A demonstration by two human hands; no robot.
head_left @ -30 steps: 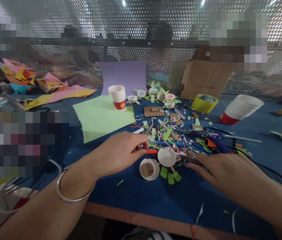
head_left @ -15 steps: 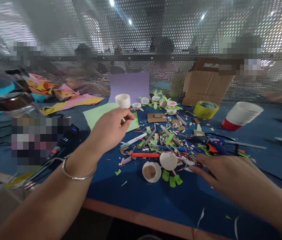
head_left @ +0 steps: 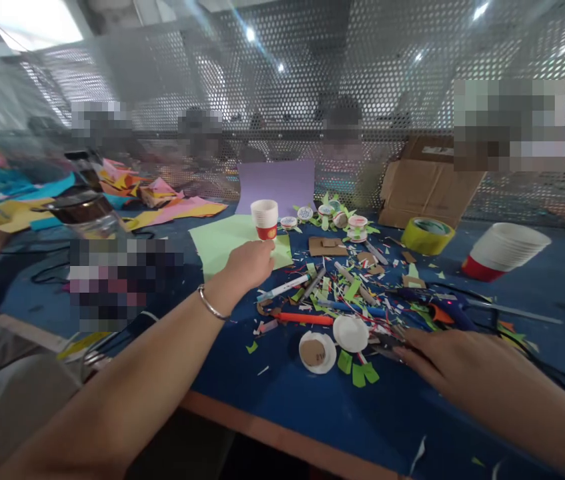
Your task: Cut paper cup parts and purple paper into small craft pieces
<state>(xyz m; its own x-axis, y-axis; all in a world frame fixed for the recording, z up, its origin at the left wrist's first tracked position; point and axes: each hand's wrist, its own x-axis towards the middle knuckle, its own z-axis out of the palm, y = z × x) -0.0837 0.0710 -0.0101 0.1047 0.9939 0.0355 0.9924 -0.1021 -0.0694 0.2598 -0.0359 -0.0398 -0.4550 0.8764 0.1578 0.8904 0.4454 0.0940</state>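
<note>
**A:** While the left hand [head_left: 255,261] hangs loosely curled just short of the paper cup stack [head_left: 265,219], does it pinch anything?

**B:** Nothing visible; whether it touches the stack, I cannot tell. That stack stands upright on the green paper sheet [head_left: 222,241], mid-tabletop [head_left: 282,393].

**A:** The right hand [head_left: 445,360]?

**B:** Spread flat, palm down, fingertips on paper scraps [head_left: 379,328] beside a white cup bottom [head_left: 351,333].

**A:** What might go wrong?

**B:** Light and tall, the stack could tip from a knuckle's nudge, toward the leafy cup ornaments [head_left: 332,217] behind. The glue gun [head_left: 445,313] lies just beyond the right hand; a careless sweep could knock it.

**A:** Room?

**B:** Bare blue along the near edge; the middle is littered.
</note>
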